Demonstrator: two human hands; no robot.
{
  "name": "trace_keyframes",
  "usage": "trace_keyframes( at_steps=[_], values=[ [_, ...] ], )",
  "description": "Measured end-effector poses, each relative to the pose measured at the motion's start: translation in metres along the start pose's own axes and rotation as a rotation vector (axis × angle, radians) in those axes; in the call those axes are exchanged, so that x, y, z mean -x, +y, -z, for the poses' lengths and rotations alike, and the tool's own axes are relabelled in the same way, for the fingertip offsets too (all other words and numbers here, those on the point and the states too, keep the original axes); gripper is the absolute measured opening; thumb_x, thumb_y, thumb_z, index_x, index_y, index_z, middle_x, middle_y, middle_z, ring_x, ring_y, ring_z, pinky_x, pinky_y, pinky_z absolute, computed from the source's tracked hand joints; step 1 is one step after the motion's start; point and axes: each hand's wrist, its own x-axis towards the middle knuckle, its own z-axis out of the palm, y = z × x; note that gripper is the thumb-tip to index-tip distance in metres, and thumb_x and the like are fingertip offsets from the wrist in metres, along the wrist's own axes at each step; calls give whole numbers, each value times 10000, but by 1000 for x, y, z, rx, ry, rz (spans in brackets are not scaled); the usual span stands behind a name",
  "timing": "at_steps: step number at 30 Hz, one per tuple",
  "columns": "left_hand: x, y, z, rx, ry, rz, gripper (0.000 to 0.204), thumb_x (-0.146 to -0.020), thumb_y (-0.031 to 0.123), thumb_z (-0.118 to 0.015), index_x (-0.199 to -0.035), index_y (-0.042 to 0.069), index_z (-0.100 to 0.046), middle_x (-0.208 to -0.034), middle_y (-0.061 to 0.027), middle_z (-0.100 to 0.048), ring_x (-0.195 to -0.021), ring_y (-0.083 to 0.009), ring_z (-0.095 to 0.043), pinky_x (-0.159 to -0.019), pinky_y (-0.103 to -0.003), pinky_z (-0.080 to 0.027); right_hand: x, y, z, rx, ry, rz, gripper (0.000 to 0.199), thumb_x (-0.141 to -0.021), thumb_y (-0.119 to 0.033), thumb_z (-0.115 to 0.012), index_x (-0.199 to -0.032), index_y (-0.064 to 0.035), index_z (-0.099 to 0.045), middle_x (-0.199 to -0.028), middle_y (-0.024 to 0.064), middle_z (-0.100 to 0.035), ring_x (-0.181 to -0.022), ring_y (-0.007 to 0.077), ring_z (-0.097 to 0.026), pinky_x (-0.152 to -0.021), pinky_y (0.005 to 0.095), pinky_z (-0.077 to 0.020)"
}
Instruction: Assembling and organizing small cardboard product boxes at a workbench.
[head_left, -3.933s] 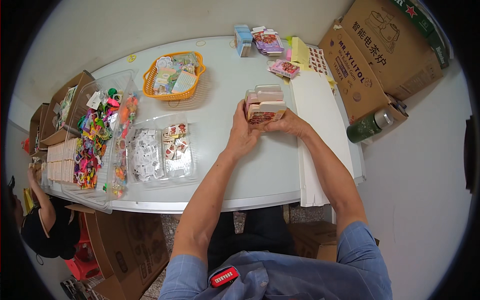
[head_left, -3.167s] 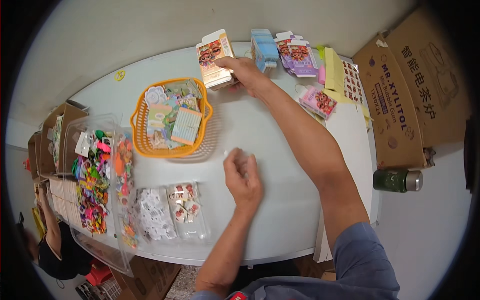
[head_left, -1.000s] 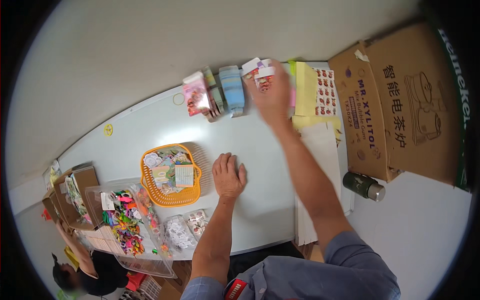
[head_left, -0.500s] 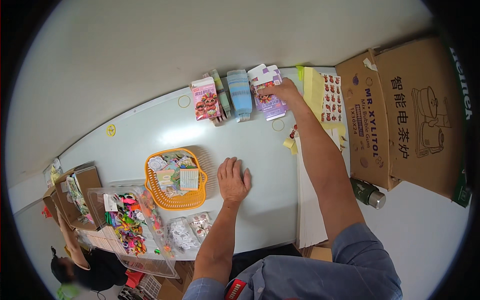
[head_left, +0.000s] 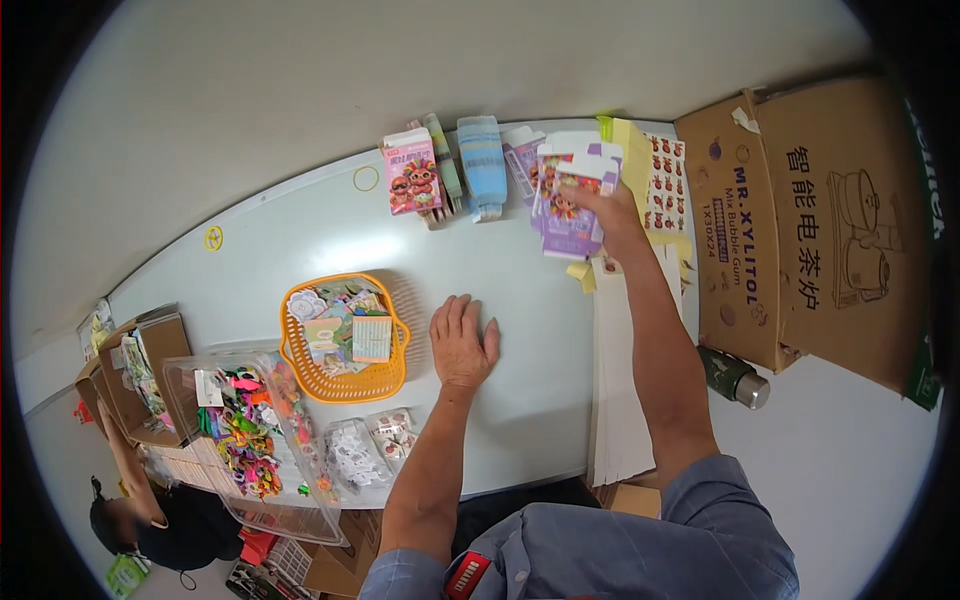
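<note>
My right hand point(head_left: 616, 218), at the far right of the table, grips a few flat purple printed cartons point(head_left: 574, 240) with its thumb on top. Another purple carton point(head_left: 521, 160) lies just left of them. My left hand point(head_left: 464, 340) rests palm down on the white table point(head_left: 530, 400), fingers stretched, holding nothing. Left of that hand stands a yellow plastic basket point(head_left: 343, 385) with paper cards and cutouts in it. Along the back edge are a stack of blue flat cartons point(head_left: 482, 170) and a stack topped by a pink carton point(head_left: 411, 182).
A clear plastic bin point(head_left: 300, 525) holds many colourful small toys. Bagged pieces point(head_left: 355, 455) lie beside it. Sticker sheets point(head_left: 662, 185), long white paper point(head_left: 622, 400), a dark green bottle point(head_left: 735, 380) and large cardboard boxes point(head_left: 830, 230) are at right. Another person point(head_left: 185, 525) reaches into a carton point(head_left: 165, 360).
My right hand has picked up the purple cartons and drawn them right and nearer to me, uncovering another carton at the back. My left hand stays on the table.
</note>
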Motion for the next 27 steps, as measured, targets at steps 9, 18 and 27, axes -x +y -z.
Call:
trace_keyframes(
  at_steps=[9,18,27],
  values=[
    [-6,51,56,1427,-299,783,581,-1008,392,-532,-1434,6,-444,-1347,-100,-580,-1194,-188,-559,-999,-335,-437,150,43,7,-53,-228,-233,511,-783,-62,-789,-1247,2,-584,-1122,100,-686,-972,192,-680,-863,335,-561],
    [69,82,116,1602,-528,736,647,-903,-17,-653,-1480,11,-361,-1378,-110,-556,-1250,-194,-548,-1060,-335,-442,233,83,-4,-138,-347,-355,431,-854,-116,-759,-1230,11,-592,-1107,113,-688,-958,174,-682,-826,337,-573],
    [102,110,130,1407,-314,813,563,-827,-6,-774,-1304,-26,-476,-1166,-118,-672,-1066,-178,-651,-947,-340,-539,261,75,1,-195,-447,-444,408,-917,-204,-708,-1255,-7,-592,-1120,98,-681,-974,174,-682,-831,326,-574]
  ],
)
